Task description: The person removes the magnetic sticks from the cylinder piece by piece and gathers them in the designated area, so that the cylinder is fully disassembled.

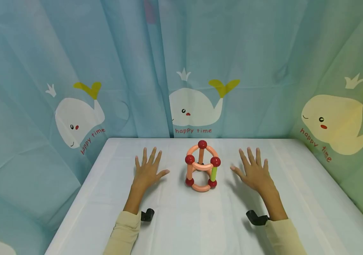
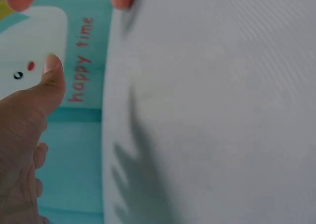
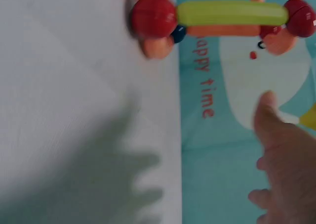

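Observation:
A small frame built of magnetic rods and balls (image 1: 201, 166) stands upright in the middle of the table. Red balls (image 1: 215, 162) form its corners, curved orange rods (image 1: 202, 188) make its top and bottom rings, and one upright rod is green (image 3: 232, 13). To its left, my left hand (image 1: 147, 173) is held palm down with spread fingers, apart from the frame. My right hand (image 1: 256, 174) hovers on the other side, fingers also spread, its shadow falling on the table. Neither hand touches anything I can make out. In the left wrist view only part of the frame shows at the top.
The white table (image 1: 181, 226) ends at a blue curtain (image 1: 130, 71) printed with whales, which hangs behind and at the left. A greenish curtain side (image 1: 356, 184) hangs at the right. Black wrist-worn cameras (image 1: 148, 215) stick out from both sleeves.

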Available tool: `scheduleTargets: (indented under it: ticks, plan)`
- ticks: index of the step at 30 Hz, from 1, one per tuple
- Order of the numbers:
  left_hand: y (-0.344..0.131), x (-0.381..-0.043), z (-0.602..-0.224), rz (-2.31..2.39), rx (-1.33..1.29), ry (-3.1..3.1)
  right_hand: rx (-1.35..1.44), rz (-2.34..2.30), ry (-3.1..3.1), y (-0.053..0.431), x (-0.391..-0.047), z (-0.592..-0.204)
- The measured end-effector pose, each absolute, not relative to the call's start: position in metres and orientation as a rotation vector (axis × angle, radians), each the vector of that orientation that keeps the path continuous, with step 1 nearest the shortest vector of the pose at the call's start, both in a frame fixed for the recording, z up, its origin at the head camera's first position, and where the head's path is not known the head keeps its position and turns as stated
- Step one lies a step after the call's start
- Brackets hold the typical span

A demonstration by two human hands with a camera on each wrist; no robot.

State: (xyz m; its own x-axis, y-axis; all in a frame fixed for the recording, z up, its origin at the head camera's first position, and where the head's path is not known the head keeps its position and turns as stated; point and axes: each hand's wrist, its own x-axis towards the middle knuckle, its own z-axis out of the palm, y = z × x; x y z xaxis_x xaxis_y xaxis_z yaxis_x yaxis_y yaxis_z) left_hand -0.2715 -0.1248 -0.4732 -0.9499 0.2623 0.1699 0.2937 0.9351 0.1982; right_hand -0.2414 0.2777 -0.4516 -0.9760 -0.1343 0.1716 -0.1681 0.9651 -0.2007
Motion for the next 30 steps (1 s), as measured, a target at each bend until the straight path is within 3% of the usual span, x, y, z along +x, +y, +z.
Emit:
scheduleTargets:
  ticks: [15, 21, 30]
  plan:
    - [-0.059, -0.24, -0.421, -0.53, -0.833, -2.28, 0.585, 1.047, -2.578, 0.232, -0.235, -0.417]
    - [-0.023, -0.23, -0.429, -0.469, -0.961, -2.227, 0.663, 1.19, -2.561, 0.227, -0.236, -0.421]
    - [-0.005, -0.232, -0.441, -0.433, -0.928, -2.161, 0.616, 1.271, -2.551, 0.215, -0.225, -0.418]
